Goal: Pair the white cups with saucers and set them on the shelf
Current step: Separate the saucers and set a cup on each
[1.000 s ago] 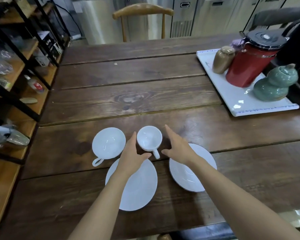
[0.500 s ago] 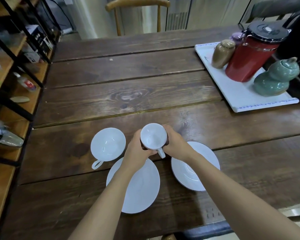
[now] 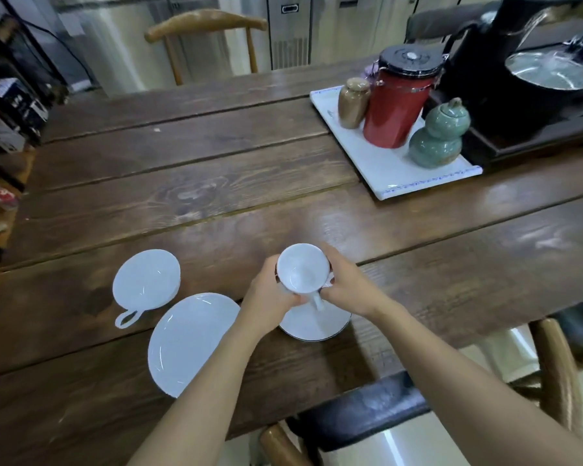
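You hold one cup between both hands: your left hand wraps its left side, your right hand its right, handle pointing toward you. Right under that grip lies a saucer; whether the cup touches it is unclear. Left of your grip sits a bare saucer, and beyond it the second cup, all on the table.

Left hand and right hand together clasp a white cup, held upright above a saucer. To the left of the hands, a second saucer and second cup rest on the wooden surface.
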Demonstrator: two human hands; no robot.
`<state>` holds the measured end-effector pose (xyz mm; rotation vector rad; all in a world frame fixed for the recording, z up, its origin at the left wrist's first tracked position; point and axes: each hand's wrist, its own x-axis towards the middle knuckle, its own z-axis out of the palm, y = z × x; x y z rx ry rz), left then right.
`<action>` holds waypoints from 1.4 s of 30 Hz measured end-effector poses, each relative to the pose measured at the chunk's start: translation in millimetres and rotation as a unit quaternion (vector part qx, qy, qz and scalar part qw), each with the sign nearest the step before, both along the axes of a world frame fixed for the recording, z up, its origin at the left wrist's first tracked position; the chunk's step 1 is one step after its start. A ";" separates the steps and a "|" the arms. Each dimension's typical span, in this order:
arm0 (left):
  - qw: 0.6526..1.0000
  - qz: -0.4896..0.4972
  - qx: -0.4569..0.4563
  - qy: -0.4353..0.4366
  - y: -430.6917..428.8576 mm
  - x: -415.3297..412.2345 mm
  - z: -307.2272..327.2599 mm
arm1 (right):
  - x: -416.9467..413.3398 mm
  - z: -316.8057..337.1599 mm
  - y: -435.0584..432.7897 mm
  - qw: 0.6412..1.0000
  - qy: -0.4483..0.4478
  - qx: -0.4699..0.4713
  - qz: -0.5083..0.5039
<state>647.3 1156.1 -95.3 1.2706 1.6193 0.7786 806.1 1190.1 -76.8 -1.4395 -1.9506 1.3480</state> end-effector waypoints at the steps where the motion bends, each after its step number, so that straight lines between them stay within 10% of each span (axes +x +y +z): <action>1: 1.000 0.000 -0.008 0.003 -1.8 2.9 -0.9 | 2.8 -1.6 -1.5 1.000 -0.007 0.003 0.005; 25: 0.998 -0.021 -0.034 0.041 -20.9 -17.3 7.8 | 23.6 2.2 4.5 0.999 -0.037 0.033 -0.012; 42: 0.980 0.166 0.012 0.107 -56.8 -201.9 17.2 | -174.7 7.9 17.7 0.976 -0.090 0.095 0.173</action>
